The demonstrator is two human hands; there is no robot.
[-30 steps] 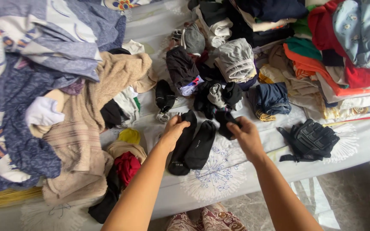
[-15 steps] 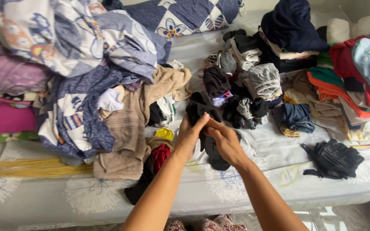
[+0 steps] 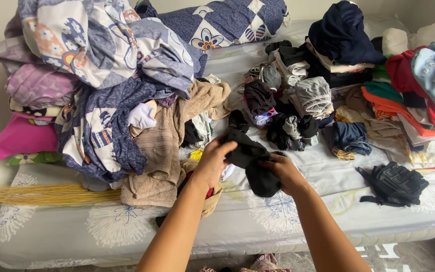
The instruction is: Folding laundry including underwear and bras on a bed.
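Observation:
My left hand and my right hand both grip a bunch of black socks held just above the bed, near its front middle. The left hand pinches the upper end of the socks and the right hand holds them from the lower right side. Behind the hands lies a heap of rolled dark socks and small garments. A beige towel lies directly left of my left hand.
A pale floral bed sheet covers the mattress. Piled patterned bedding fills the left, folded clothes the right. Black gloves lie at the front right, a yellow straw broom at the front left. A red cloth is under my left wrist.
The socks that lay flat on the sheet have been gathered up into both hands and lifted. The view has pulled back and shifted left, showing more of the bed.

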